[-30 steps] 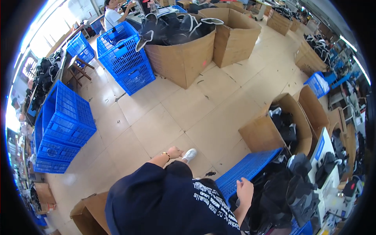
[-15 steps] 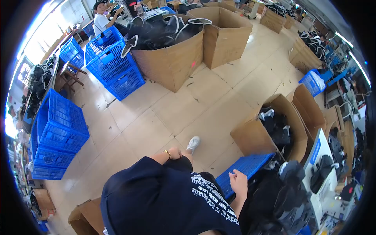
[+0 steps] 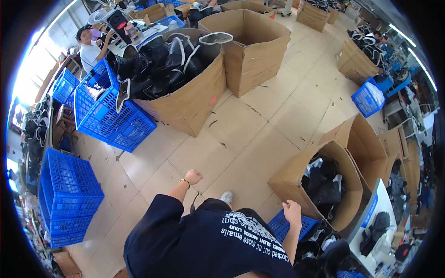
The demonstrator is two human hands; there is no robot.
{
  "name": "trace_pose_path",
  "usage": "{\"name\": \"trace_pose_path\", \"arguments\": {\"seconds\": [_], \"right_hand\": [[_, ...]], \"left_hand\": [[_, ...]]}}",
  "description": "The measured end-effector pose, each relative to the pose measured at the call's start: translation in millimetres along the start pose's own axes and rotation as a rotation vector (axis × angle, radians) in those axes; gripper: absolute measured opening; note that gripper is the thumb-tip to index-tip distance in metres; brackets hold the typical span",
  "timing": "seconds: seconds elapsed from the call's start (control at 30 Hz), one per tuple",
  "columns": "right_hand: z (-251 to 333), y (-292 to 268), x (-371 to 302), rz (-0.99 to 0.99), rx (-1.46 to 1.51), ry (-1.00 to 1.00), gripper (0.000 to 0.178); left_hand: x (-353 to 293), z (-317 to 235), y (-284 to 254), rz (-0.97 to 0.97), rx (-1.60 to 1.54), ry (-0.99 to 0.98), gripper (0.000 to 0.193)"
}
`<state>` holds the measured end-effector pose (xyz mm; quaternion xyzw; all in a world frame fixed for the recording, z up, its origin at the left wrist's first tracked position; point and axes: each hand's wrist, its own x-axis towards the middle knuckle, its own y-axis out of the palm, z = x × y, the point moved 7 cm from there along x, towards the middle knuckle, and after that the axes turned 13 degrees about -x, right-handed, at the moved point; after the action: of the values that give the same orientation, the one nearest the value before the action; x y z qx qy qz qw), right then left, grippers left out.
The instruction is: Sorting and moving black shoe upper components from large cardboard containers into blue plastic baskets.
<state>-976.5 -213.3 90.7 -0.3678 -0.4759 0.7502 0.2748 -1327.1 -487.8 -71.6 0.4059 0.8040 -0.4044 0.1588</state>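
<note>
My left hand (image 3: 193, 176), with a bracelet at the wrist, is held out over the tiled floor with its fingers curled into a loose fist. Nothing shows in it. On the other side, my right hand (image 3: 292, 212) is also curled closed, with no object visible in it. It appears above a low blue plastic crate (image 3: 278, 224), just left of an open cardboard box (image 3: 288, 178) that holds black pieces (image 3: 324, 187). Whether this hand touches the crate or box I cannot tell. One white shoe (image 3: 226, 197) shows ahead of my body.
A large cardboard box (image 3: 185, 111) heaped with black white-edged pieces (image 3: 162, 60) stands ahead, beside another tall box (image 3: 259, 58). Stacked blue crates (image 3: 111, 116) and more crates (image 3: 72, 194) line the left. A person (image 3: 90, 51) sits beyond. A white-topped table (image 3: 371, 231) stands at right.
My left hand has swung forward and left, away from my body. My right hand has shifted slightly right. Boxes and crates ahead appear nearer and lower in view.
</note>
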Motion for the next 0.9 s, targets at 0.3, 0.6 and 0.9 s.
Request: {"name": "trace_pose_path", "arguments": {"seconds": [0.3, 0.6, 0.9], "right_hand": [[-89, 22, 139, 0.187, -0.276, -0.071, 0.021], [-167, -3, 307, 0.238, -0.435, 0.293, 0.049], [-189, 72, 394, 0.507, -0.050, -0.277, 0.024]], "left_hand": [[29, -10, 35, 0.134, 0.003, -0.111, 0.018], [35, -39, 26, -0.122, -0.272, -0.432, 0.043], [113, -194, 68, 0.005, -0.072, -0.179, 0.030]]}}
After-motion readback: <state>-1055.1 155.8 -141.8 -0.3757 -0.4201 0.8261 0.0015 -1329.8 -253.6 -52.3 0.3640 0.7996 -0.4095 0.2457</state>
